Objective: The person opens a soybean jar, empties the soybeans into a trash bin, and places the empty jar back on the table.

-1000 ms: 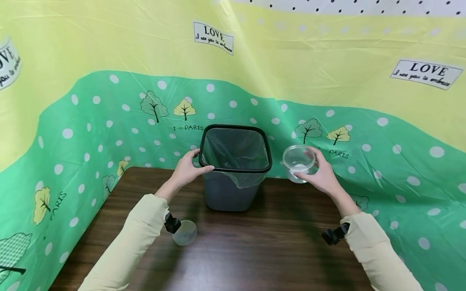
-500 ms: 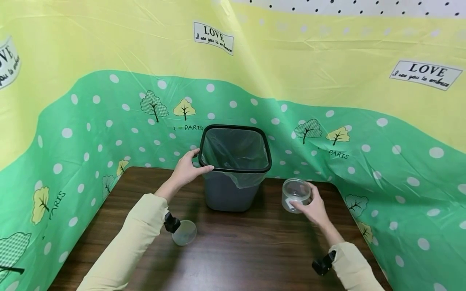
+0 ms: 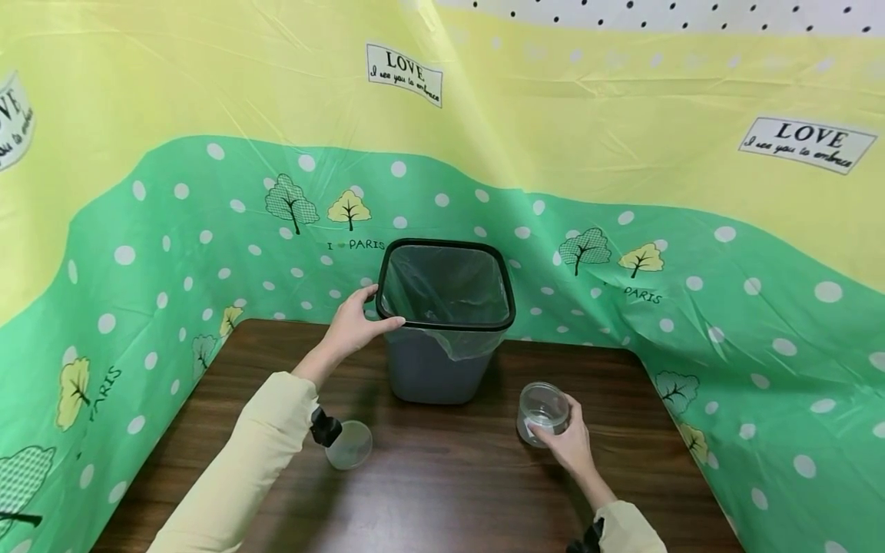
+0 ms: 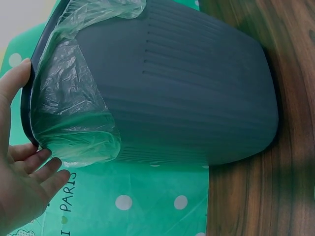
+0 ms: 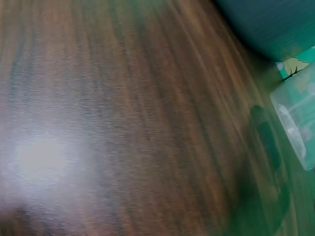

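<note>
A grey trash can [image 3: 435, 376] with a black rim stands upright on the table, lined with a clear plastic bag [image 3: 463, 344] folded over its edge. My left hand [image 3: 351, 326] grips the front left corner of the rim; in the left wrist view its thumb and curled fingers [image 4: 38, 161] meet the rim. To the right of the can, my right hand [image 3: 572, 442] holds a clear, lidless plastic jar [image 3: 542, 401] upright by its side, low over the table. Only part of the jar [image 5: 299, 110] shows at the right wrist view's edge, and the hand is out of that frame.
A round clear lid [image 3: 350, 445] lies on the brown wooden table [image 3: 442, 491] beside my left wrist. A green and yellow patterned cloth [image 3: 207, 192] hangs round the back and both sides, close behind the can.
My right hand has brought the jar down and toward me, from beside the can's rim to low over the table. My left hand stays on the rim.
</note>
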The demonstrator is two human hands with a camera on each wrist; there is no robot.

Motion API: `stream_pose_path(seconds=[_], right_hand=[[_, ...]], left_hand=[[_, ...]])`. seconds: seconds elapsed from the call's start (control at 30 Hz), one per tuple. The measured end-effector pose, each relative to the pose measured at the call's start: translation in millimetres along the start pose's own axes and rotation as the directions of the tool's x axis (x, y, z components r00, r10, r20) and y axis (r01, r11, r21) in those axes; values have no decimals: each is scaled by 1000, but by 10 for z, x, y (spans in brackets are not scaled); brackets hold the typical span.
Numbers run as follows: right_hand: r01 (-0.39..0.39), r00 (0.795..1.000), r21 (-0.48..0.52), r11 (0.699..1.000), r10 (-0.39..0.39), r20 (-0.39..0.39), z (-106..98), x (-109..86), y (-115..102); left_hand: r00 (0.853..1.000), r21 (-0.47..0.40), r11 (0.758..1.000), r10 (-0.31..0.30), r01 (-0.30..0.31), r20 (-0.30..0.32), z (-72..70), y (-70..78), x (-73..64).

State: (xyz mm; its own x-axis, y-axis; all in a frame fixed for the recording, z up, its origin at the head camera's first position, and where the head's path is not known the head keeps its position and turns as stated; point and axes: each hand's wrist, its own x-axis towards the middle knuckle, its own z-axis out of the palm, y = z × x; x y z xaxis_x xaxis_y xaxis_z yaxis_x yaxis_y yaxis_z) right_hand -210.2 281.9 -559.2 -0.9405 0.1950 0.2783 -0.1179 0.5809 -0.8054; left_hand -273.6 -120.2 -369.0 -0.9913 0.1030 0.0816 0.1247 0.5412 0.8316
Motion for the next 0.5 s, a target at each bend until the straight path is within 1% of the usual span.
stream_pose_path(seconds=[0.17, 0.27, 0.4, 0.5], right_hand=[[-16, 1000, -13, 1000, 16, 12, 31, -105, 70], [-21, 999, -1, 1000, 21, 24, 34, -162, 124], [2, 1000, 55, 998, -3, 18, 34, -222, 176], [19, 1000, 62, 998, -20, 11, 34, -245, 191]], left_hand=[[1000, 2, 1000, 2, -2, 1, -4, 1, -3], [1000, -3, 1000, 4, -4, 4, -3, 2, -6], [1000, -15, 1000, 0, 0, 6, -4, 5, -18], [1000, -18, 1000, 3, -3, 2, -7, 3, -17]])
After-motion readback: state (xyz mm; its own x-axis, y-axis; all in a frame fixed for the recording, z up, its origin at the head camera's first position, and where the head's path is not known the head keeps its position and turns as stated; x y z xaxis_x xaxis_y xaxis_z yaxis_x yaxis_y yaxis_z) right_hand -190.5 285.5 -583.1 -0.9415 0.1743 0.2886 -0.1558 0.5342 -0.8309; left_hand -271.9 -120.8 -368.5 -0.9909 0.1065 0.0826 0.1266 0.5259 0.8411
